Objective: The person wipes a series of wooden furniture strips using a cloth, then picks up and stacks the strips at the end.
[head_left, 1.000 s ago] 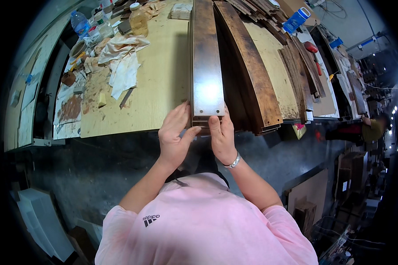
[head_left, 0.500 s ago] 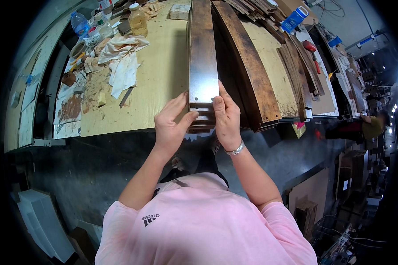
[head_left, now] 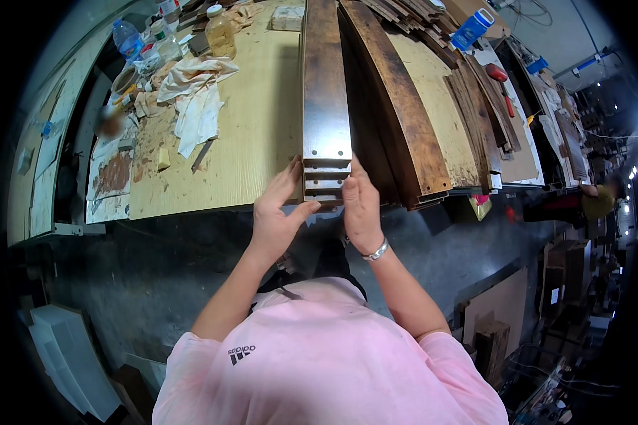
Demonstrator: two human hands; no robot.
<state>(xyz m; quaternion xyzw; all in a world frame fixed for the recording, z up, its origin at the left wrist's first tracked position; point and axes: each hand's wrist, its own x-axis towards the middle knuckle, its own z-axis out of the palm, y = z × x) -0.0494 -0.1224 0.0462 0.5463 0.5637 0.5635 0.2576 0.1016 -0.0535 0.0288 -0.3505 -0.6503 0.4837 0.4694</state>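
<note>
A stack of long dark-brown varnished boards lies lengthwise on the worktable, its near end overhanging the front edge. Two small holes show near the end of the top board, and the lower board ends stick out in steps toward me. My left hand holds the stack's left side near that end, thumb across the lower ends, fingertips partly hidden behind the wood. On the opposite side my right hand presses against the boards, thumb up, a metal band on the wrist. Right of it rests a second stack of curved brown boards.
The pale worktable carries a crumpled cloth, plastic bottles and stained rags at left. Thin wood strips, a blue container and a red-handled tool lie at right. Another person stands far right.
Both hands have slid a little lower and nearer to me along the stack's end. More of the stepped board ends now shows between them.
</note>
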